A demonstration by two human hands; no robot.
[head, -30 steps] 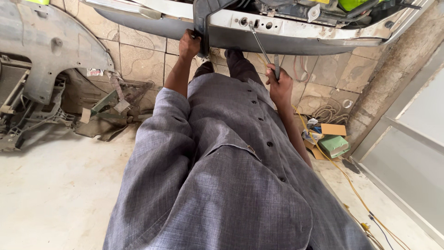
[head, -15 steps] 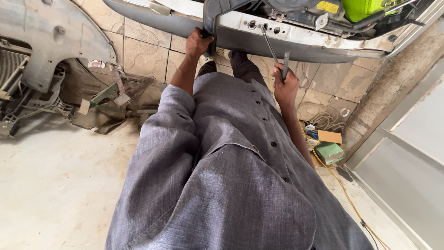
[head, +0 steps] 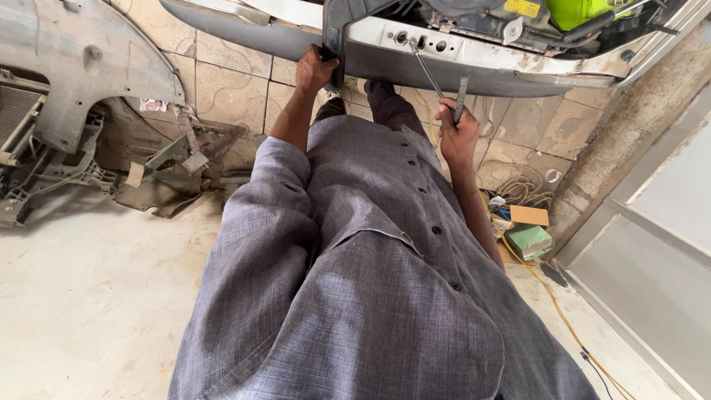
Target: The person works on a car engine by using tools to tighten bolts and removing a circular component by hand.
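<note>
My left hand point(head: 314, 70) grips the lower end of a dark vertical bracket point(head: 335, 30) on the front of a car's white cross-member point(head: 474, 55). My right hand point(head: 456, 132) is closed around a long thin metal tool point(head: 433, 74); its shaft slants up to a hole in the cross-member, and a second ridged handle point(head: 461, 96) sticks up from the fist. My grey buttoned garment point(head: 370, 259) fills the middle of the view, and my dark trouser legs point(head: 389, 107) show below the car's front.
A detached grey bumper panel and plastic car parts point(head: 81, 81) lie at the left against a tiled wall. A green box and a cardboard box point(head: 527, 233) sit on the floor at the right, with a coiled yellow cable point(head: 518, 189). A pale door point(head: 652, 244) stands further right.
The view has tilted down, so the car's front sits higher in the frame. My right hand has risen with the tool toward the cross-member. My left hand stays on the bracket.
</note>
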